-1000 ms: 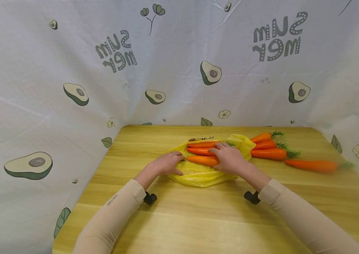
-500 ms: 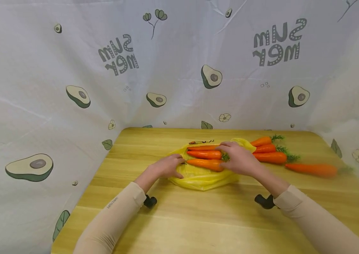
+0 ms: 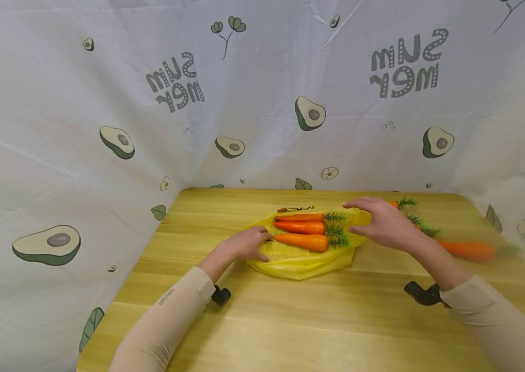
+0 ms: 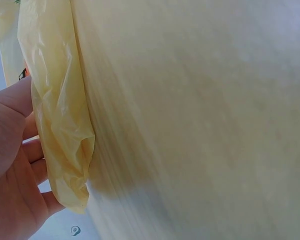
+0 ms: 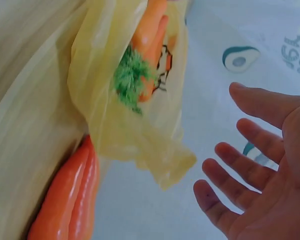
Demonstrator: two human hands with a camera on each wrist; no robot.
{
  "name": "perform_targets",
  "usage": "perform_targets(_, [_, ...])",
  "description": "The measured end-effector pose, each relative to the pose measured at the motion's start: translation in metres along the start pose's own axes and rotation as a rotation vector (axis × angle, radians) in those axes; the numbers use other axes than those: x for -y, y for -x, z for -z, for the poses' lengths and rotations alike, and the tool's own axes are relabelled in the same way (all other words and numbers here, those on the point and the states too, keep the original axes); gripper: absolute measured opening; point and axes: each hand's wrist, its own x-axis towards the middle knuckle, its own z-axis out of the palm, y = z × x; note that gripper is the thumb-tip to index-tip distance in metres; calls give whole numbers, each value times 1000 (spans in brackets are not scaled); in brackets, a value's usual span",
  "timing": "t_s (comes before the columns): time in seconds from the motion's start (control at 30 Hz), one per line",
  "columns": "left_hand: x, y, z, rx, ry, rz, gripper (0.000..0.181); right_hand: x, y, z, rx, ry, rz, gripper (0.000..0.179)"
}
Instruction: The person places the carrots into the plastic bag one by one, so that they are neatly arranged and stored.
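Observation:
A yellow plastic bag [image 3: 308, 264] lies open on the table, with three orange carrots [image 3: 306, 242] in it, leafy tops to the right. My left hand [image 3: 242, 244] rests at the bag's left end, thumb and fingers spread near the carrot tips; in the left wrist view its fingertips are hidden behind the yellow plastic. My right hand [image 3: 390, 225] hovers past the bag's right end, with its fingers spread and nothing in them. In the right wrist view the right hand [image 5: 270, 165] stands apart from the bag's loose corner [image 5: 170, 167].
To the right of the bag lie more carrots [image 3: 468, 251], some partly hidden behind my right hand. Beneath everything is a wooden table [image 3: 299, 320]. A white avocado-print sheet [image 3: 262, 93] encloses the back and sides.
My right hand has let go of the carrots in the bag and moved right, past their green tops. The left hand has stayed at the bag's left end.

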Motion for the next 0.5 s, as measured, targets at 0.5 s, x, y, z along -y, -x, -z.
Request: perform_targets(0.5, [0,-1,1,7,-2,-4,73,-47,27,22,-52,-90,-79,56])
